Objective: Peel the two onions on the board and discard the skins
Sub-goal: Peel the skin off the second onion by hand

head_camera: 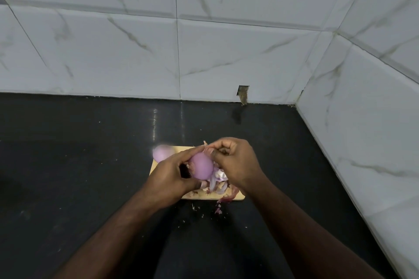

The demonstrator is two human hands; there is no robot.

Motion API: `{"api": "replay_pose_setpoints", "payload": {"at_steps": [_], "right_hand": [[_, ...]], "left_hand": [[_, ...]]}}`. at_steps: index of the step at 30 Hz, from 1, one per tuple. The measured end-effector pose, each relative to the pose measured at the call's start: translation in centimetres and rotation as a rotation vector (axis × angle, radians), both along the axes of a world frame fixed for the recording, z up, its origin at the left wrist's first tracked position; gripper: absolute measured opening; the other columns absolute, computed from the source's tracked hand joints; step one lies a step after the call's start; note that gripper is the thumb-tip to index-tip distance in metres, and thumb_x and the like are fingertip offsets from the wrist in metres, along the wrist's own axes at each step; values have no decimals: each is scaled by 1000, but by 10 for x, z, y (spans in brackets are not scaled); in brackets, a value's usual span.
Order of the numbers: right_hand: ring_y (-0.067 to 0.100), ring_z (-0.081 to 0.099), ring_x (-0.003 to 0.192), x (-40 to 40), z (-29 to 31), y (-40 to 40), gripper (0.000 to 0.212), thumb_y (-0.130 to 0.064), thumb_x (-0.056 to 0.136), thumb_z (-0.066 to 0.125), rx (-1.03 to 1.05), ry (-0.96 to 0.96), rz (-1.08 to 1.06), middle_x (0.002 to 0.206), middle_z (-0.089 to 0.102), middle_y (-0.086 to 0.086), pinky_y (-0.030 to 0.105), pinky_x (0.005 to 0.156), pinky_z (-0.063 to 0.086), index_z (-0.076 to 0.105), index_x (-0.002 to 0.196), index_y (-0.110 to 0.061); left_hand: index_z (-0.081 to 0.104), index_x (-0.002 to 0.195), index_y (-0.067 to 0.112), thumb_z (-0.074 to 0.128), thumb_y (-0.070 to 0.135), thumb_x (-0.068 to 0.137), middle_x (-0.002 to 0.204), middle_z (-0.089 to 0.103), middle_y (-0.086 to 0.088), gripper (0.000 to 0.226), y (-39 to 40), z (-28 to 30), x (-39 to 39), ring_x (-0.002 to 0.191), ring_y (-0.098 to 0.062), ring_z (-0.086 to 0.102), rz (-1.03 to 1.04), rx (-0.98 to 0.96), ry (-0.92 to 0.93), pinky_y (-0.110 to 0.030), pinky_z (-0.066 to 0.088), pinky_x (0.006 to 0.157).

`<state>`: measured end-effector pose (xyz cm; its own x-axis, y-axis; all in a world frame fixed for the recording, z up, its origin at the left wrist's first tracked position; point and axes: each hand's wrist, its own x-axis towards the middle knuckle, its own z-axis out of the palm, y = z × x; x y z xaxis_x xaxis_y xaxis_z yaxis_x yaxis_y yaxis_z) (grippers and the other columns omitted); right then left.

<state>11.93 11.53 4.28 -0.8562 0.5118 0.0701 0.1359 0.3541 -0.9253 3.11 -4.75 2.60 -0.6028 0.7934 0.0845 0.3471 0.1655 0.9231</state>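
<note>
My left hand [171, 173] grips a smooth purple onion [201, 166] just above the small wooden board [156, 165]. My right hand [235, 161] pinches a bit of skin at the onion's top end, fingers curled. A second purple onion [161, 153] lies at the board's far left corner, partly hidden by my left fingers. Loose purple and white skins [218, 182] are piled on the board under my hands.
The board sits on a black countertop [79, 154]. Skin scraps [218, 210] lie on the counter just in front of the board. White marble-look tiled walls [226, 52] rise behind and on the right, meeting in a corner.
</note>
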Motion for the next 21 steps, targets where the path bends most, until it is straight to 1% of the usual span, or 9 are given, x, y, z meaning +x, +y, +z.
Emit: {"api": "replay_pose_setpoints", "payload": {"at_steps": [2,4,7,9,11,13,16,18,21], "right_hand": [[8,71,92,3,0,0,14,-11,93,67,-34,19,63,97,75,-5,31,84,60,77,101,-17],[8,70,99,6,-1,-1,24,-9,89,72,-81,43,136,106,75,-4,26,87,58,75,112,-15],[8,72,97,10,-3,2,32,-2,83,76,-145,84,145,103,75,-2,21,83,57,73,114,-7],[12,73,98,10,-5,6,29,1,83,74,-157,88,159,104,76,2,25,85,58,73,112,-4],[16,73,101,11,-6,12,26,3,85,72,-162,96,146,106,76,7,32,89,59,74,110,-2],[11,71,104,12,-2,16,27,-4,87,72,-115,93,135,111,75,2,30,91,57,74,112,-11],[-2,62,112,11,5,13,40,-27,83,79,159,-48,255,122,69,-13,22,95,51,69,122,-33],[-1,63,104,9,5,5,38,-26,80,82,211,-61,276,113,71,-12,22,91,52,73,117,-31],[8,71,91,7,4,0,31,-13,76,84,63,-18,201,99,75,-4,36,86,59,78,106,-22]], "left_hand": [[59,126,38,85,-8,70,112,73,22,77,0,1,-2,104,-3,71,8,20,-47,-18,56,85],[61,122,35,82,-16,69,109,74,19,76,0,0,-3,101,-7,72,14,45,-76,-17,56,81],[61,132,22,81,-20,68,117,74,9,78,0,-5,-7,107,-13,72,6,68,-170,-23,58,85],[58,138,18,81,-18,70,124,72,3,81,-2,-9,-9,112,-18,70,-8,68,-223,-31,59,89],[59,136,21,81,-17,71,122,73,4,79,-3,-11,-8,110,-17,72,-11,70,-273,-29,59,84],[59,131,24,80,-17,72,122,71,1,75,-4,-12,-6,105,-18,73,-7,73,-295,-26,59,79],[56,125,17,82,-15,71,121,69,-6,68,-4,-13,-7,101,-23,74,6,60,-293,-30,61,79],[57,123,11,81,-17,71,115,72,-8,64,-4,-10,-8,101,-23,74,-9,60,-271,-33,61,82],[61,121,10,81,-18,70,112,73,-2,61,-3,-8,-8,106,-19,72,-10,61,-189,-29,59,86]]}}
